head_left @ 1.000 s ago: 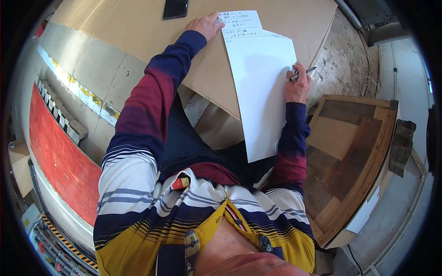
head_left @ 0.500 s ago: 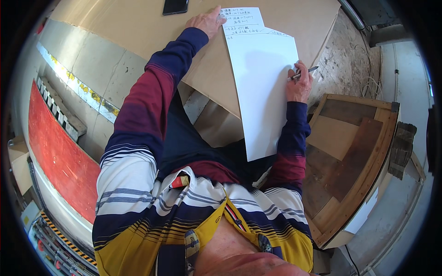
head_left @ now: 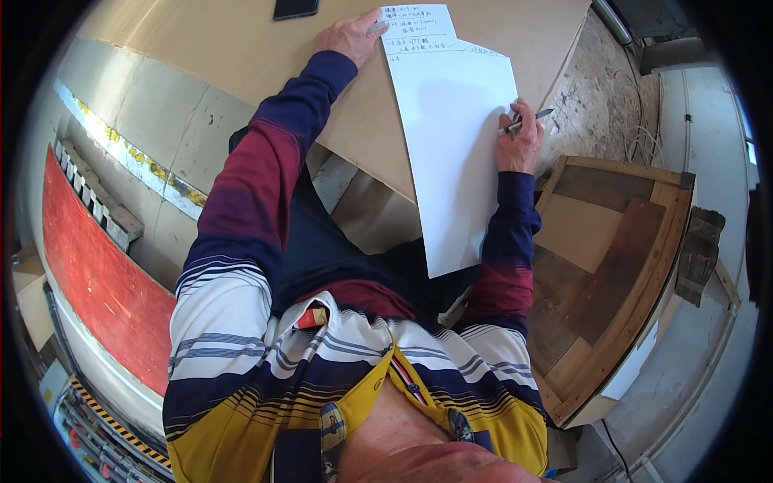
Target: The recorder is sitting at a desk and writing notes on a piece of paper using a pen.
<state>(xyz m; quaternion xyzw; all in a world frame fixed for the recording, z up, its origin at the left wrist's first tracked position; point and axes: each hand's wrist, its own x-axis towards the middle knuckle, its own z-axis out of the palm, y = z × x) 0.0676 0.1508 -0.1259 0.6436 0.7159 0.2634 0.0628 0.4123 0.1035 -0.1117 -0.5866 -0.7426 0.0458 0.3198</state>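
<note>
A large white sheet of paper lies slanted over the brown tabletop, its lower corner reaching past the near edge above my lap. Handwriting fills its narrower upper part; below that it is mostly blank. My left hand grips the upper left edge of the paper between thumb and fingers. At the paper's right edge, my right hand is closed round a dark pen, whose one end points out to the right, away from the sheet. Part of the pen is hidden by the fingers.
A dark phone lies on the brown table at the far left. To the right stands a wooden-framed panel, close to my right forearm. A red board is at the left, and cables lie on the floor at the far right.
The whole view has shifted slightly, with table, paper and hands a little further up and left. Both hands keep their places on the paper and pen.
</note>
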